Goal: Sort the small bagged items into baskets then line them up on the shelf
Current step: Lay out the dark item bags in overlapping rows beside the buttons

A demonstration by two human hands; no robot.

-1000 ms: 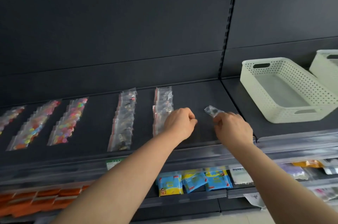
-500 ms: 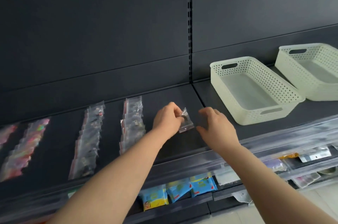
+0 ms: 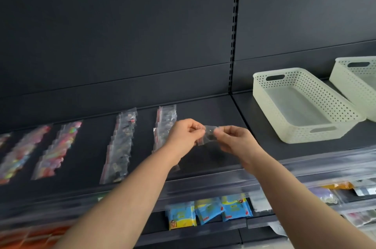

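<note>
Nearest the camera, two bare forearms rise from the bottom edge, both cut off below the elbow. Under them, the lower shelves are blurred: blue-and-yellow packets (image 3: 207,211) at about 6 o'clock, orange goods (image 3: 30,236) at 8 o'clock partly out of frame, and mixed packets at 4 o'clock too smeared to identify.

At frame centre, the left hand (image 3: 185,136) and the right hand (image 3: 234,138) meet over the front of the dark shelf (image 3: 213,159). Between them is one small clear bag (image 3: 208,136), pinched at its left end by the left thumb and fingers and at its right end by the right thumb and fingers. Both hands are closed onto the bag, which is held off the shelf surface. Its contents cannot be made out; a faint red strip shows along its lower edge.

Behind the left hand, at 10 to 11 o'clock of it, a row of clear bags (image 3: 165,118) lies on the shelf, its lower half hidden by the hand and wrist. Further left lie another clear row (image 3: 120,147) and two rows of bags with multicoloured contents (image 3: 59,151), all motion-blurred; a further row is cropped at the left edge.

At 2 o'clock, well apart from the hands, a pale perforated basket (image 3: 284,126) sits on the adjoining shelf, nothing visible inside. A second basket (image 3: 345,81) stands just beyond it, cut off by the right edge.
</note>
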